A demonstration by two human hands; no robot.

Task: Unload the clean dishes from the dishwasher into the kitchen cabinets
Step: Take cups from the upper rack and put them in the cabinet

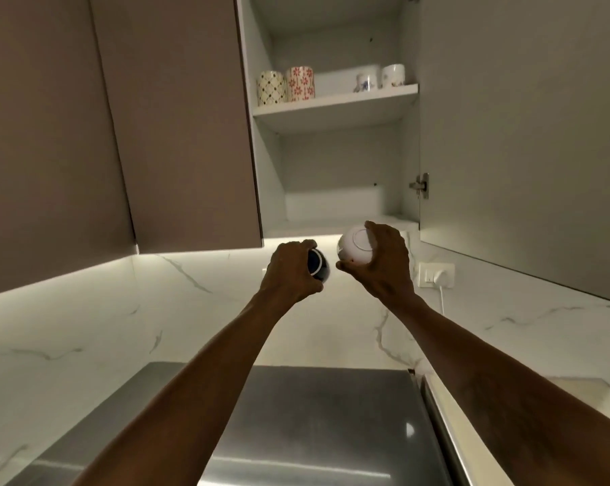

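My left hand [291, 271] grips a dark bowl [318, 266] with a thin white rim, its base turned toward the cabinet. My right hand [384, 264] holds a small white bowl [354, 248], its round foot facing me. Both hands are raised side by side just below the open wall cabinet [335, 107]. The cabinet's lower compartment [338, 201] is right above the bowls. On the middle shelf [331, 103] stand a yellow-patterned mug [271, 88], a red-flowered mug [300, 83] and two white floral cups [380, 78]. The dishwasher is out of sight.
The cabinet's door [521, 135] hangs open on the right, its hinge [421, 185] beside my right hand. A shut brown cabinet door [177, 117] is to the left. Below lie a marble backsplash [156, 310], a wall socket with a cable [436, 274] and a steel surface [314, 426].
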